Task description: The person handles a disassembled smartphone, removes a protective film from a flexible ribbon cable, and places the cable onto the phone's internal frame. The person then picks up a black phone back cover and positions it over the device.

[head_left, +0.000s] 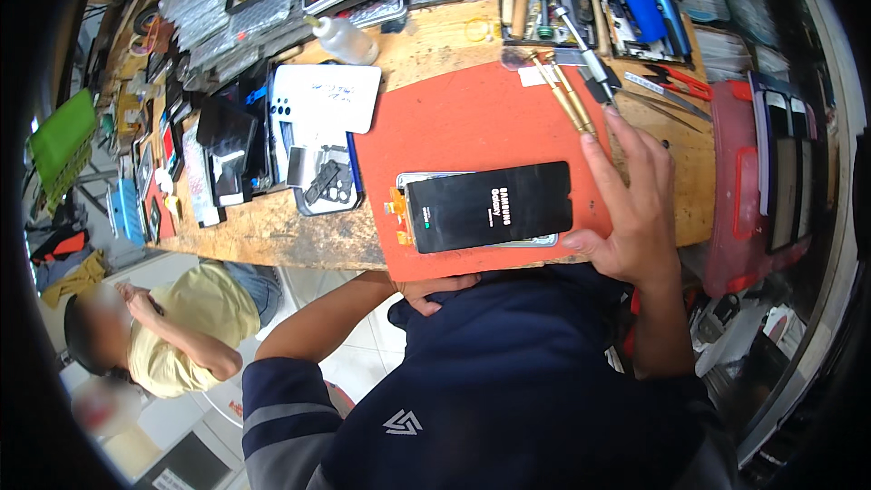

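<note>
A phone screen (535,204), black and lit with small white text, lies on top of a phone frame (542,240) on the orange mat (435,122). An orange flex cable (396,206) sticks out at its left end. My right hand (631,209) is open beside the screen's right end, with thumb and fingers apart. Nothing is in its grasp, and its fingertips are close to the brass-coloured screwdrivers (568,95). Below the mat's front edge, my left hand (437,289) rests against my lap with its fingers stretched out, holding nothing.
Left of the mat lie a white phone back cover (327,95) and a tray of small phone parts (327,181). A clear bottle (345,41) stands behind them. Red-handled pliers (680,82) and a pink case (735,191) are at right. Another person (195,322) sits at lower left.
</note>
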Demonstrator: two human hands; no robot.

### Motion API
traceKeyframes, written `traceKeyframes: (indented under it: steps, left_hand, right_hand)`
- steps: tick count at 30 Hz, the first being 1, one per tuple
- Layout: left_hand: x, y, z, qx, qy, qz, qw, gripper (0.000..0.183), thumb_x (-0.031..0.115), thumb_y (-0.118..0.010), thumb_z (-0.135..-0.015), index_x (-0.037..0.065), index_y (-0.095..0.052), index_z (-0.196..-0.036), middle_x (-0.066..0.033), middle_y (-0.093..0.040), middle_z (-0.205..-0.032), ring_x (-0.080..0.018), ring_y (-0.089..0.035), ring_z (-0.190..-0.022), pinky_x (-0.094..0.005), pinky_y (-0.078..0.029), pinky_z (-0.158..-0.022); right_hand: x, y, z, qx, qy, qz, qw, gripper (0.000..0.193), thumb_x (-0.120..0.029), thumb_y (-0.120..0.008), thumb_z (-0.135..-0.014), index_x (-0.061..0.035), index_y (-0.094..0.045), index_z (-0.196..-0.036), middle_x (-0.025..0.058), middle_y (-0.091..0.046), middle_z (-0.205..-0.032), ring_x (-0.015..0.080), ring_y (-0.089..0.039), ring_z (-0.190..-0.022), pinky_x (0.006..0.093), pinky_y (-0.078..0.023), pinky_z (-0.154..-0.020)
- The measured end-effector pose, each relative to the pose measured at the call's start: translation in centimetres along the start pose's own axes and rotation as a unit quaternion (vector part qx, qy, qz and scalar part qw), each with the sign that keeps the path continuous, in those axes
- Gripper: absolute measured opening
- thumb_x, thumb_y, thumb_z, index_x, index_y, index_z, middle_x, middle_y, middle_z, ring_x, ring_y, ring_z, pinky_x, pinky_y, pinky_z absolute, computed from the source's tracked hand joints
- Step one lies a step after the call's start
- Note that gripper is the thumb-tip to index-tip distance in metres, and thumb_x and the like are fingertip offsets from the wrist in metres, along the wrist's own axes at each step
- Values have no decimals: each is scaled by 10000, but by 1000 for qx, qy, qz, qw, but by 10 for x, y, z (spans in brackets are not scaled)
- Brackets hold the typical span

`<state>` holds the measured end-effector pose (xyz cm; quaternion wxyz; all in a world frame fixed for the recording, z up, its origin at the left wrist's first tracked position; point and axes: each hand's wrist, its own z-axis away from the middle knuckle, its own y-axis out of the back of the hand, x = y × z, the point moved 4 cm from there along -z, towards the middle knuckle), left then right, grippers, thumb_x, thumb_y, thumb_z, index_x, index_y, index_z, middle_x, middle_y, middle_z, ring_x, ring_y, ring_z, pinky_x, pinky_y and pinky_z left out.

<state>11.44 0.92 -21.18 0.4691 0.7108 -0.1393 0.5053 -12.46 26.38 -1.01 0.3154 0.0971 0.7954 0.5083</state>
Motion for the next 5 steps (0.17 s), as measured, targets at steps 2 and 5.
traceKeyframes:
  steps: [2,5]
  left_hand:
    - [1,0,4,-16,-14,-28,999,941,635,-551,-907,15,-497,-1614,-273,-452,-1656,-481,-423,-1534,-563,-343,-1282]
    - [0,4,4,2,-12,-38,999,951,664,-550,-886,64,-517,-1622,-229,-498,-1636,-475,-465,-1500,-580,-367,-1261]
  right_hand:
    - [5,0,1,12,-12,-32,999,884,-656,-703,-932,34,-629,-1480,279,-518,-1578,459,-516,-1360,575,-392,-1155]
    - [12,-1,0,37,-50,-45,997,691,-448,-686,-1001,52,-628,-1474,285,-545,-1534,463,-529,-1341,561,-407,-1154]
